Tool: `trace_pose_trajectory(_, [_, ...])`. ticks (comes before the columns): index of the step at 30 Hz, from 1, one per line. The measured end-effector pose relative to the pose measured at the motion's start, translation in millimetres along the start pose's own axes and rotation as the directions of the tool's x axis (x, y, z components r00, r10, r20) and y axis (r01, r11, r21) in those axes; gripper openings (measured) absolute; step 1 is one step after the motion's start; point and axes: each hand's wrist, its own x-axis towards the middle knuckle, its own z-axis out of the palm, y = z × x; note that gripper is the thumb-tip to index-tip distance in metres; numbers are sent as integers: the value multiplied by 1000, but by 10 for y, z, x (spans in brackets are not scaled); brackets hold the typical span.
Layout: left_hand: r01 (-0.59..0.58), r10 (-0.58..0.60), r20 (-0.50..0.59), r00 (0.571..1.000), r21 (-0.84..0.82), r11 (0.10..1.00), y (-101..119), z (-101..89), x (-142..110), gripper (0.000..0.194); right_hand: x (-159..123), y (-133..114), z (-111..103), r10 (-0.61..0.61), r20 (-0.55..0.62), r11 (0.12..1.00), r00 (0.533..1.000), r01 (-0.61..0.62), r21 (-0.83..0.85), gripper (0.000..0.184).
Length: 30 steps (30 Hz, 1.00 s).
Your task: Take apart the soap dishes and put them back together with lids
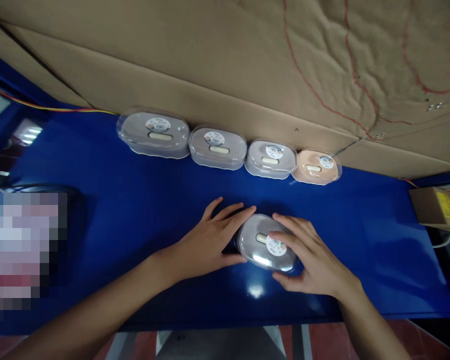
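Observation:
A grey oval lidded container (254, 248) with a clear domed cover, a pale pill-shaped piece and a round printed sticker sits on the blue tabletop in front of me. My right hand (307, 255) curves around its right end, thumb at the near edge and fingers over the top and far side, partly hiding the sticker. At the opposite end is my left hand (213, 240), fingers spread, with the index fingertip and thumb tip touching the container's rim. Nothing else is in either hand.
Along the back stand three similar grey containers (153, 135) (218, 146) (271, 159) and a peach one (316, 166) in a row. Brown paper (195, 60) rises behind them. A cardboard box (431, 207) is at the right edge; a blurred-out area (18, 245) lies left.

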Motion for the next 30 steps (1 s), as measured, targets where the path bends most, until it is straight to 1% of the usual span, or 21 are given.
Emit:
trace_pose_trajectory(3, [3,-3,5,1000,-6,1000,2,-9,0,108,1,-15,-4,11,23,1000,1000,-11,2,69])
trace_pose_trajectory(11, [14,-14,22,1000,-2,1000,8,-14,10,100,-50,10,-5,48,49,996,998,-51,70,74])
trace_pose_trajectory(17, [6,-7,23,1000,15,1000,12,-6,18,100,-35,27,-8,112,124,976,986,-133,172,76])
trace_pose_trajectory(22, [-15,16,-28,999,53,999,-3,12,15,102,-52,82,-68,143,169,960,975,-178,217,72])
trace_pose_trajectory(24, [-22,24,-36,999,72,997,-7,10,9,101,-135,167,-152,186,193,948,963,-228,222,69])
trace_pose_trajectory(26, [-28,30,-17,999,98,995,-7,-4,4,94,-287,299,-277,272,196,925,942,-312,216,68])
trace_pose_trajectory(28, [-38,37,6,999,129,991,-3,-21,0,85,-503,472,-424,383,185,887,905,-416,201,68])
trace_pose_trajectory(30, [-46,44,15,999,156,987,1,-31,-3,78,-747,674,-563,494,154,838,856,-516,176,64])
